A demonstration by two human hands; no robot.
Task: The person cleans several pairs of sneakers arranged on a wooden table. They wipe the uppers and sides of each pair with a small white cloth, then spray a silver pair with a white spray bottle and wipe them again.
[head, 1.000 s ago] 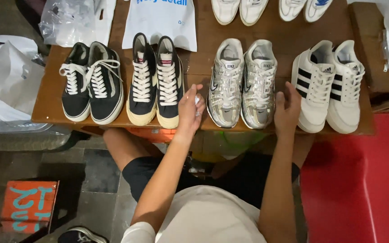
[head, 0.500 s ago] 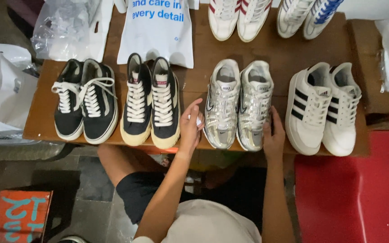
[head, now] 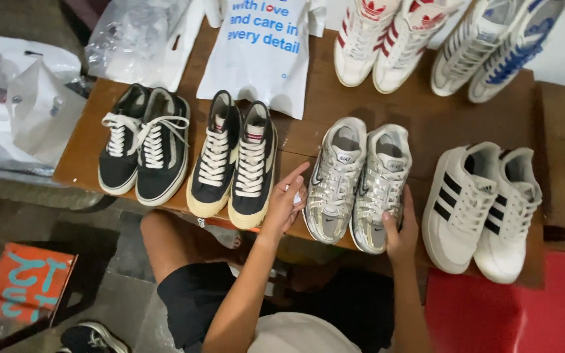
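A pair of silver sneakers point(head: 335, 180) stands near the front edge of a wooden table point(head: 426, 124). My left hand point(head: 286, 204) rests against the inner side of the left silver shoe, with a small white wad point(head: 296, 193) pinched in its fingers. My right hand point(head: 400, 230) grips the outer side of the right silver shoe point(head: 382, 183), thumb on its toe area. Black high-top sneakers with cream soles point(head: 233, 160) stand just left of my left hand. White sneakers with black stripes point(head: 482, 206) stand to the right of my right hand.
Black low sneakers point(head: 144, 147) stand at the table's left. A white printed bag point(head: 263, 46), red-striped sneakers point(head: 387, 39) and blue-striped sneakers point(head: 492, 46) lie at the back. Plastic bags point(head: 27, 104) are on the left, with an orange box point(head: 27, 284) on the floor.
My right hand has moved left from between the pairs and closed on the right silver shoe. My left hand came up against the left silver shoe. The view shifted, showing more of the back.
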